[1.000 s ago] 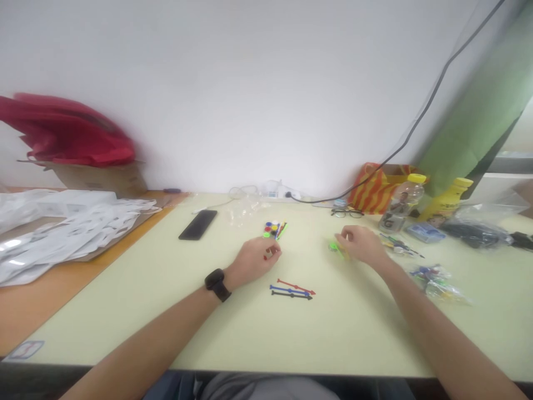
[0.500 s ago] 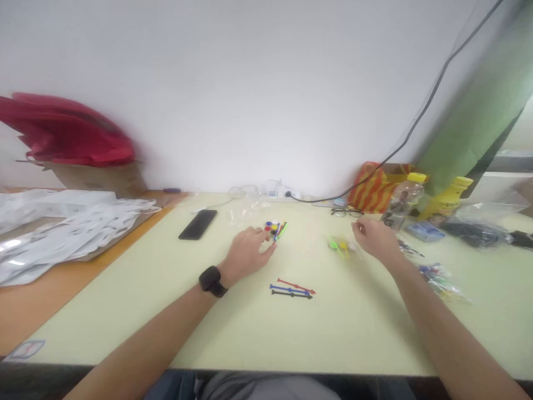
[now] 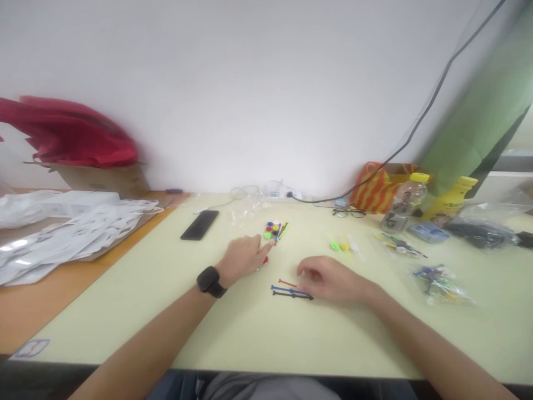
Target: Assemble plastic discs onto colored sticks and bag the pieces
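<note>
My left hand (image 3: 244, 256) is curled palm down left of the middle, thumb stretched forward. A red disc (image 3: 265, 260) shows under its thumb side, against the fingers. Just beyond lie a green disc (image 3: 267, 236), other coloured discs and a few thin plastic arrows (image 3: 282, 231). My right hand (image 3: 333, 279) hovers over the right ends of the loose arrows, its thumb and curved index finger apart. It covers much of the red arrow (image 3: 287, 283) and the tip of the blue arrow (image 3: 283, 289). The black arrow (image 3: 291, 295) lies nearest me.
Green and yellow pieces (image 3: 340, 246) lie right of centre. Bagged parts (image 3: 441, 283) sit farther right. A phone (image 3: 200, 225) lies left, glasses (image 3: 348, 213) at the back, bottles (image 3: 403, 203) back right. White bags (image 3: 91, 228) cover the left side.
My right hand has come left and toward me, from behind the green and yellow pieces to the loose arrows. My left hand has drawn back slightly, and a red disc now shows beneath it.
</note>
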`<state>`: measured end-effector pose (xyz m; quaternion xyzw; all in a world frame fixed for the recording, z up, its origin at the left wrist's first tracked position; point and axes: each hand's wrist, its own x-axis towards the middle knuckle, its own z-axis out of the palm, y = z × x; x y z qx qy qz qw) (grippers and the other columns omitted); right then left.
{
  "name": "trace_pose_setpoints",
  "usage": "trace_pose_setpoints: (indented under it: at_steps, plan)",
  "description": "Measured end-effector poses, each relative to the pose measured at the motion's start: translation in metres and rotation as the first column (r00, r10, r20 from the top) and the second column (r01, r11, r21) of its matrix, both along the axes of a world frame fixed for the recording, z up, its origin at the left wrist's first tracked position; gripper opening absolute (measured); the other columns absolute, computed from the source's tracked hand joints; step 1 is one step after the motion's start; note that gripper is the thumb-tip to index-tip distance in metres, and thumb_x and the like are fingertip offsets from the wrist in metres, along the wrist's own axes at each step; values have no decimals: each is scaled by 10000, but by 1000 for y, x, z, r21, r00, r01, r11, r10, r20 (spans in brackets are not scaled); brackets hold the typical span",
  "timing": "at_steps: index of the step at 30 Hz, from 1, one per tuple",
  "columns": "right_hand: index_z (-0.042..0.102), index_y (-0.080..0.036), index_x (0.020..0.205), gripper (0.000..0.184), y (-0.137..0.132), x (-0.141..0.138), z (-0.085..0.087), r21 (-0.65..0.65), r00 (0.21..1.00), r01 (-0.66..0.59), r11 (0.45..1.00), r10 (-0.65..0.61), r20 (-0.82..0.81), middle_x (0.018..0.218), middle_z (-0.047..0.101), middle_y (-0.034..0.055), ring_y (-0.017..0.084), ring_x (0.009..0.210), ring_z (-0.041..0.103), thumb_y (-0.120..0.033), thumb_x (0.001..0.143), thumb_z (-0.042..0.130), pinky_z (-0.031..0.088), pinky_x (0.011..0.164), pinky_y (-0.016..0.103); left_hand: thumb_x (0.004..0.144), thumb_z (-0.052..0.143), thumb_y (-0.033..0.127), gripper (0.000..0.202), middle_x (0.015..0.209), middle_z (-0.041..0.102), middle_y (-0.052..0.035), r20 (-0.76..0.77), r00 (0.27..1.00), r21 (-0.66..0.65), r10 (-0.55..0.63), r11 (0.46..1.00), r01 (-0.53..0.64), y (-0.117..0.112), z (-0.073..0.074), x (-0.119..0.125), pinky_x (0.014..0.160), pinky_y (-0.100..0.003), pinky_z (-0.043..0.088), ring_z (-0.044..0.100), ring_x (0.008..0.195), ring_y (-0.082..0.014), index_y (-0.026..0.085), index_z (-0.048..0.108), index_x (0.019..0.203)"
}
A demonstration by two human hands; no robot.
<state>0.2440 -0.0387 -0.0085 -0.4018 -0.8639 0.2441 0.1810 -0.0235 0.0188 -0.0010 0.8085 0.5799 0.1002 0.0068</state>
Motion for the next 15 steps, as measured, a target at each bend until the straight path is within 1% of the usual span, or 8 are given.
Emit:
trace_pose_setpoints:
  at_steps: [1,3,6,8,12,15]
  plan:
    - [669,-207,969,206,-4,-5,0,-13,999,-47,999,47,-2,803,624,-7,141,688,543,-377,863,715,382,633,244,1011,336,632,533,762,699,-95,38,999,-3,-27,1000,27,-1,-2,1,669,-349,413,681,758,-290,207,642,913]
    - [664,-206,945,207,-9,-10,1,-23,996,-87,996,87,1,814,615,-9,137,695,531,-368,844,743,379,631,243,983,418,639,482,794,711,-82,107,990,-1,-88,996,89,-3,-5,4,686,-350,425,685,790,-295,217,651,999]
    - [657,-208,927,145,-11,-11,1,-20,997,-75,997,75,3,819,611,-14,133,699,526,-312,855,728,374,631,243,920,582,597,430,933,735,-77,175,961,21,-213,977,213,-7,-8,7,737,-354,452,690,872,-296,233,647,1139]
    - [658,-205,916,115,-10,-10,0,-25,997,-75,997,75,-3,809,609,-15,132,698,526,-285,861,720,377,631,243,898,639,552,422,1022,733,-76,183,937,41,-299,954,297,-9,-8,8,780,-361,466,688,919,-293,238,643,1180]
    - [679,-202,921,35,-7,-7,-2,-47,997,-69,996,68,-33,837,637,-1,137,720,561,-220,896,662,406,653,243,916,652,469,355,1068,717,-64,204,881,34,-427,902,429,-11,-7,11,796,-355,482,680,928,-268,243,645,1189]
    - [688,-198,902,95,-5,-5,-2,-67,998,-61,996,58,-37,879,661,15,145,755,593,-145,897,609,428,685,247,947,633,405,313,1075,705,-53,311,816,-3,-488,858,514,-10,-7,12,818,-333,499,668,951,-240,255,641,1222]
